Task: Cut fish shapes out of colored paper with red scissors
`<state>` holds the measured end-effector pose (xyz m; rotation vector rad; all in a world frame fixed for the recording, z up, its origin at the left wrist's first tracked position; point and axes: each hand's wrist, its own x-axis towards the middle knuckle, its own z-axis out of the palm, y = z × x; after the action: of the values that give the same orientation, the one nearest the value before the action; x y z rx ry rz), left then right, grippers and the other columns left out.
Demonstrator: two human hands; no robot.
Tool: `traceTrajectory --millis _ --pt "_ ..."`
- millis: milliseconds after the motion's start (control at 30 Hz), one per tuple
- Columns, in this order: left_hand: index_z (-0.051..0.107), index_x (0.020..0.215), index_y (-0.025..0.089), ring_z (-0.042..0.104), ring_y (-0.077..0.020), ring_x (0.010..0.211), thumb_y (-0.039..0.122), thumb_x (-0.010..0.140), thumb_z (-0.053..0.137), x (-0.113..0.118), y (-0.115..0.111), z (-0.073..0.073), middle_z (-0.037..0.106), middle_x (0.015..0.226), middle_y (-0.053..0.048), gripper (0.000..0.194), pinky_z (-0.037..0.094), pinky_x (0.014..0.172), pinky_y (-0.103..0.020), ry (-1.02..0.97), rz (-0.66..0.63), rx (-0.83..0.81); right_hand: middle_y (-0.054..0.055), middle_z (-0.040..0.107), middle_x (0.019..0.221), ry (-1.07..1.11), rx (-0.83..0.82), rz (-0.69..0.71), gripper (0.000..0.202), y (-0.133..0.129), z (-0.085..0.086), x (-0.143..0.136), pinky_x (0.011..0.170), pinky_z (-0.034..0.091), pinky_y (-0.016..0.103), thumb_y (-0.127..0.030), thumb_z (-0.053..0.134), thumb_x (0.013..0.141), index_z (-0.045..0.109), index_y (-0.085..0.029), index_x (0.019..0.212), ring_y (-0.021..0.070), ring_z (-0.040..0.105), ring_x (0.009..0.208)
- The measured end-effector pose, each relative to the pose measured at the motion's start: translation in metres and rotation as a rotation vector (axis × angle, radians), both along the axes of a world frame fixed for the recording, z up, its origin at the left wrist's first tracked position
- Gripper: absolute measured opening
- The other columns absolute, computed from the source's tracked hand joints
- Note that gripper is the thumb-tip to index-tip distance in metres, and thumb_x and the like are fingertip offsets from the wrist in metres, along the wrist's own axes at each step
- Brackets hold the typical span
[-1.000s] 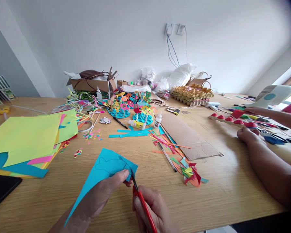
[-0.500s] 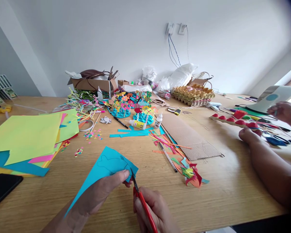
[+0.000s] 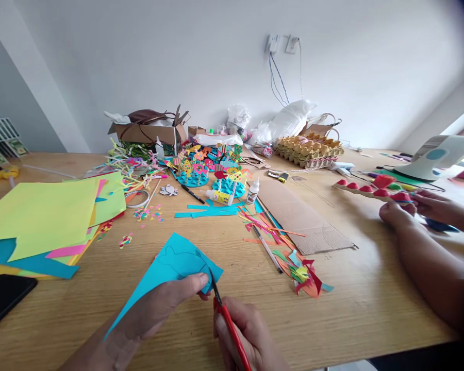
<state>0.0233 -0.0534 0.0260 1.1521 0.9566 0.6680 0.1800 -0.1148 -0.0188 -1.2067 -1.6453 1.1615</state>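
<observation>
A sheet of blue paper (image 3: 158, 270) with a drawn animal-like outline is pinched in my left hand (image 3: 174, 304), thumb on top and fingers mostly underneath. My right hand (image 3: 243, 330) is closed round the handles of red-handled scissors (image 3: 232, 327). The dark blades rest at the paper's right part, close to the left thumb and beside the drawn line. How far the blades are apart is hard to make out.
Yellow and coloured paper (image 3: 42, 216) and a phone (image 3: 7, 299) lie left. Paper scraps (image 3: 305, 273), a pen (image 3: 268, 250) and cardboard (image 3: 303, 216) lie right. Glue bottles (image 3: 252, 191) stand behind. A co-worker's hands (image 3: 400, 214) hold a red-painted egg-carton strip (image 3: 365, 190).
The blue paper has shifted slightly right, with the scissors staying at its edge. The co-worker's far hand has come down to the egg-carton strip.
</observation>
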Motion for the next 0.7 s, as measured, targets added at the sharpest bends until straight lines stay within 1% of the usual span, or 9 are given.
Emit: traceTrajectory --millis 100,267,333,400,500,600,633,700 --pt "0.063 0.061 0.021 0.058 -0.0196 0.073 0.036 0.070 0.061 -0.001 0.001 0.004 0.066 0.070 0.000 0.017 0.046 0.072 -0.029 0.007 -0.039 0.001 -0.004 0.030 0.051 -0.034 0.023 0.009 0.050 0.000 -0.001 0.001 0.043 0.022 0.021 -0.059 0.029 0.087 0.030 -0.020 0.055 0.0090 0.030 0.049" --pt "0.066 0.062 0.024 0.060 -0.0220 0.081 0.039 0.068 0.061 -0.002 0.000 0.019 0.070 0.073 0.000 0.017 0.048 0.076 -0.029 0.010 -0.081 -0.008 -0.004 0.031 0.050 -0.044 0.011 0.032 0.046 -0.001 0.000 0.004 0.043 0.022 0.020 -0.055 0.032 0.087 0.030 -0.020 0.057 0.0091 0.030 0.050" --pt "0.066 0.061 0.026 0.061 -0.0221 0.083 0.040 0.067 0.062 -0.002 0.000 0.023 0.071 0.073 0.001 0.016 0.048 0.078 -0.028 0.012 -0.092 -0.010 -0.005 0.030 0.050 -0.044 0.005 0.034 0.046 -0.001 0.001 0.004 0.043 0.022 0.020 -0.055 0.032 0.087 0.030 -0.020 0.057 0.0091 0.030 0.050" --pt "0.067 0.061 0.026 0.061 -0.0227 0.084 0.040 0.065 0.064 -0.001 0.000 0.023 0.072 0.074 0.001 0.015 0.048 0.079 -0.029 0.005 -0.086 -0.014 -0.005 0.030 0.050 -0.046 -0.003 0.027 0.048 -0.001 0.002 0.004 0.043 0.022 0.020 -0.056 0.031 0.087 0.030 -0.020 0.056 0.0091 0.030 0.050" --pt "0.069 0.068 0.024 0.062 -0.0244 0.086 0.039 0.064 0.066 0.001 0.001 0.017 0.073 0.077 -0.001 0.015 0.048 0.081 -0.033 -0.009 -0.062 -0.034 -0.005 0.027 0.049 -0.023 -0.037 0.006 0.051 -0.001 0.003 0.002 0.042 0.022 0.019 -0.060 0.029 0.086 0.029 -0.020 0.055 0.0091 0.029 0.050" --pt "0.070 0.069 0.021 0.063 -0.0260 0.084 0.037 0.063 0.067 0.003 0.002 0.013 0.073 0.077 -0.003 0.016 0.049 0.080 -0.035 -0.023 -0.045 -0.048 -0.005 0.026 0.051 0.014 -0.055 -0.015 0.052 -0.002 0.004 0.000 0.041 0.021 0.020 -0.063 0.030 0.085 0.029 -0.020 0.055 0.0090 0.028 0.049" --pt "0.070 0.069 0.021 0.064 -0.0265 0.084 0.036 0.063 0.068 0.003 0.001 0.014 0.074 0.078 -0.003 0.017 0.049 0.080 -0.035 -0.029 -0.042 -0.049 -0.005 0.026 0.051 0.020 -0.055 -0.018 0.053 -0.002 0.004 -0.001 0.041 0.021 0.020 -0.064 0.030 0.084 0.029 -0.020 0.055 0.0091 0.028 0.050" --pt "0.071 0.069 0.021 0.064 -0.0271 0.086 0.036 0.063 0.068 0.004 -0.002 0.020 0.074 0.079 -0.004 0.016 0.049 0.080 -0.035 -0.045 -0.043 -0.043 -0.004 0.027 0.052 0.021 -0.051 -0.013 0.054 -0.001 0.004 0.000 0.041 0.021 0.020 -0.066 0.029 0.083 0.030 -0.020 0.055 0.0094 0.029 0.051"
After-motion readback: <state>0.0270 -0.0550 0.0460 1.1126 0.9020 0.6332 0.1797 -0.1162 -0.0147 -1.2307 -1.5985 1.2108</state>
